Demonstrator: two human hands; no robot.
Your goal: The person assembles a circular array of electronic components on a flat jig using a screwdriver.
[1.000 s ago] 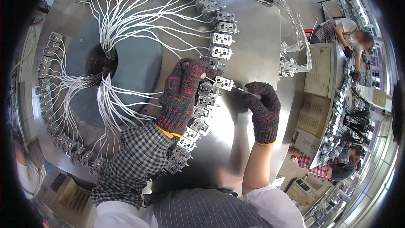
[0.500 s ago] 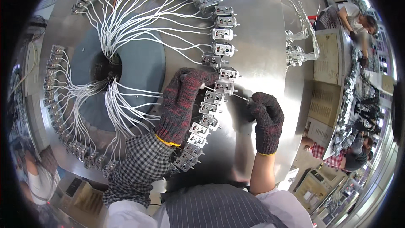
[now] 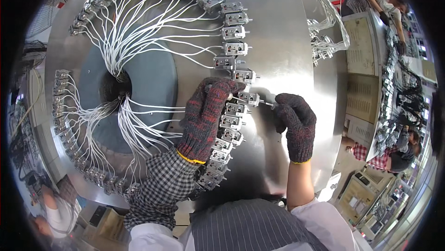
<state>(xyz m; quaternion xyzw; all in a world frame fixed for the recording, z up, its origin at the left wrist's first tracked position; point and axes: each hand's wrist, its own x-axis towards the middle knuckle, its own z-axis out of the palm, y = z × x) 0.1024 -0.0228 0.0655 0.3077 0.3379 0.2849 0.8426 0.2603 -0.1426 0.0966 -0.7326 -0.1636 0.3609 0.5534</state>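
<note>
Both my hands wear dark knitted gloves flecked with red. Between them sits a small silvery metal housing [image 3: 250, 99], part of a curved row of similar housings on the steel table. My left hand [image 3: 204, 119] is closed at the housing's left side, thumb and finger pinching its white cable [image 3: 230, 97]. On the other side, my right hand [image 3: 296, 125] pinches the outer end of a thin metal rod [image 3: 266, 103] that runs out from the housing. Whether the rod belongs to the housing or is a tool, I cannot tell. The glove hides its far end.
White cables [image 3: 139, 49] fan out from a hole [image 3: 116, 86] in a grey disc [image 3: 157, 77] on the steel table [image 3: 273, 33]. More cabled housings [image 3: 322, 49] hang at the table's right edge. Other people [image 3: 371, 0] work at a parts-laden bench on the right.
The housing between my hands now stands apart from its upper neighbour, with a wider gap. Both hands have shifted slightly right with it. The whole view has also turned a little.
</note>
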